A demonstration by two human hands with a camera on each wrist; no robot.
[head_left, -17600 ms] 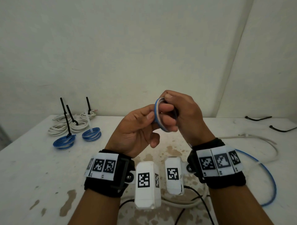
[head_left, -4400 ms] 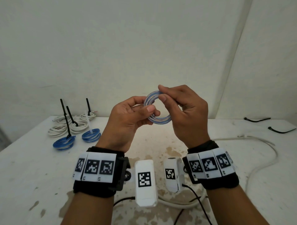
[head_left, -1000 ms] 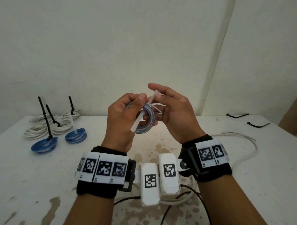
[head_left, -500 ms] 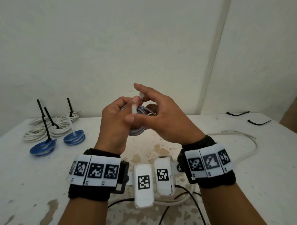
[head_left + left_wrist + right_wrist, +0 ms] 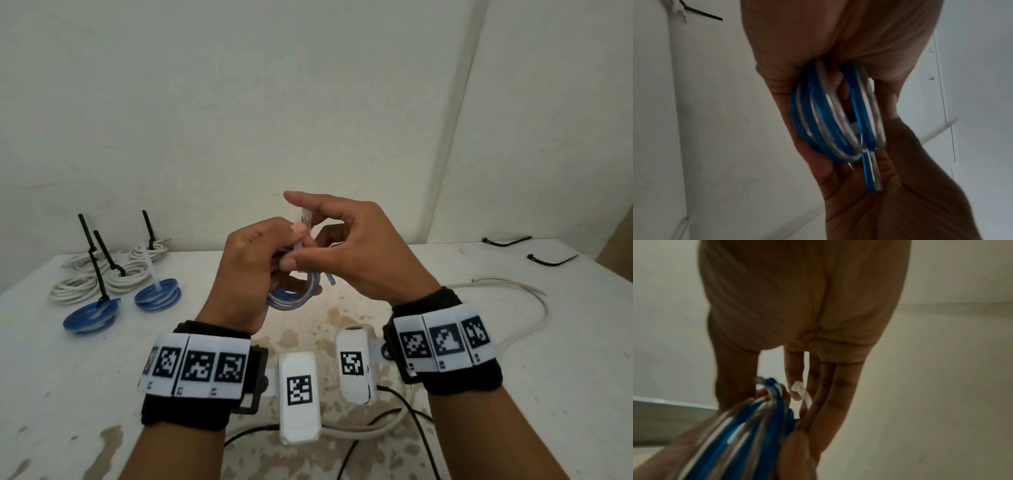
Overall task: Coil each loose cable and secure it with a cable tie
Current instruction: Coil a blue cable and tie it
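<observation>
A small coil of blue-and-white cable hangs in the air above the table, gripped by my left hand. A translucent white cable tie stands upright at the coil's top, with my left thumb pressed against it. My right hand meets it from the right and pinches the tie, index finger stretched above it and thumb below. The left wrist view shows the coil edge-on under my left palm. In the right wrist view the tie's head lies at my right index fingertip, beside the coil.
Tied white coils and two tied blue coils lie at the back left, black tie tails sticking up. A loose white cable curves along the right. Two black ties lie far right. The wall stands close behind.
One second ago the tie lay slantwise across the coil; now it stands upright. My right hand has moved left in front of the coil, and the coil hangs lower under the fingers.
</observation>
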